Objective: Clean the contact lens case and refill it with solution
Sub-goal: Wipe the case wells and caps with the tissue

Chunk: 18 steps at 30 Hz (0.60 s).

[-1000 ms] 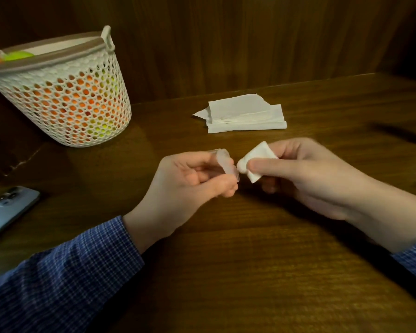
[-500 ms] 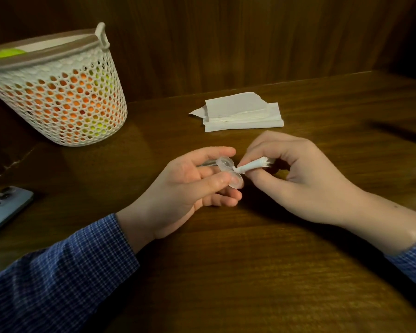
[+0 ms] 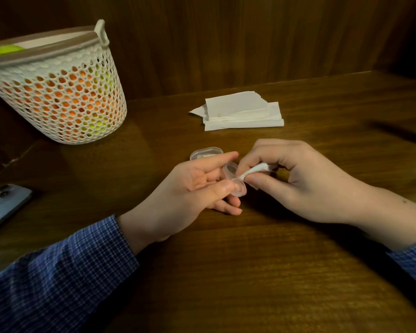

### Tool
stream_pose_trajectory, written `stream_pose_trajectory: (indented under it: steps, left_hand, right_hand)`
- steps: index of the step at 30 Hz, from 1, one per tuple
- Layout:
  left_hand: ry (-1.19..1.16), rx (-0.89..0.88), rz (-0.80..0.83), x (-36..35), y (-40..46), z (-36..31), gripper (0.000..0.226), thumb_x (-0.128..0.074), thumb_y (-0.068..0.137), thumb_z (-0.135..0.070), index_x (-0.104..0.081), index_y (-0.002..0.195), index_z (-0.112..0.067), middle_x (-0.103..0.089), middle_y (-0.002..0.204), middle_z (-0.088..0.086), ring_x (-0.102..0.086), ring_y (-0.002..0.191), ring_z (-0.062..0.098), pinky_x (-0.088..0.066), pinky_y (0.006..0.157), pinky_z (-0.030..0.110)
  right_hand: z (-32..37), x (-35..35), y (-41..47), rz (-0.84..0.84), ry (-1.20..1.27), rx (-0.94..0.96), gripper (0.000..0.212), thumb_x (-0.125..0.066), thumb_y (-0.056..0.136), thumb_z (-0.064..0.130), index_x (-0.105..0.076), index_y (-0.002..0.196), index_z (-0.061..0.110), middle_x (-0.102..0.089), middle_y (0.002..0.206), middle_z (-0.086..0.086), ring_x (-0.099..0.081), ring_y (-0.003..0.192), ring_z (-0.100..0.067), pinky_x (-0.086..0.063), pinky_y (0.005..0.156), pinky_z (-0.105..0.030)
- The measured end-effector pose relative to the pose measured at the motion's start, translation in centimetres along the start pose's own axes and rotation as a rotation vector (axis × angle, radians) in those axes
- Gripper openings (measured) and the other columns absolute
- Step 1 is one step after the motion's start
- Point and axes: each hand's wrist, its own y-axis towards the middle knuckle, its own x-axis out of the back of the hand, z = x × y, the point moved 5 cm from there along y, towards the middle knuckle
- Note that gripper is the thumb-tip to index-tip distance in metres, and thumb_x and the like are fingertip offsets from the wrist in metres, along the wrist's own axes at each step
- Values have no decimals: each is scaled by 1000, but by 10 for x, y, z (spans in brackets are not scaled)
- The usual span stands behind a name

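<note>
A small clear plastic two-well contact lens case (image 3: 234, 180), held mid-frame between the left hand's (image 3: 190, 186) thumb and fingers, is swabbed by a twisted white tissue (image 3: 255, 169) pinched in the right hand (image 3: 305, 181); refilling apparently awaits solution, none visible.
</note>
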Motion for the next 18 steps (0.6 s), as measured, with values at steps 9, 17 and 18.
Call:
stream_pose_trajectory:
  steps: [9, 17, 18]
  left_hand:
    - [93, -20, 48, 1, 0, 5, 75, -66, 94, -1, -28, 158, -14, -75, 111, -3, -72, 110, 22, -62, 86, 38]
    - [184, -80, 86, -2, 2, 2, 34, -68, 94, -2, -63, 128, -5, -73, 93, 3, -74, 90, 28, -64, 78, 42]
    - [186, -75, 80, -2, 2, 3, 33, -68, 94, -2, -64, 127, -5, -73, 93, 4, -75, 88, 27, -65, 78, 44]
  right_hand:
    - [-3, 2, -2, -72, 48, -78, 12, -71, 87, 28, -68, 98, 24, -68, 90, 15, -65, 88, -11, -53, 72, -20]
    - [-2, -1, -2, -51, 8, -70, 12, -73, 85, 31, -78, 95, 27, -73, 89, 21, -69, 93, -3, -54, 82, -16]
    - [-2, -2, -2, -62, 8, -67, 11, -74, 85, 30, -78, 94, 27, -73, 89, 21, -69, 93, -2, -54, 81, -16]
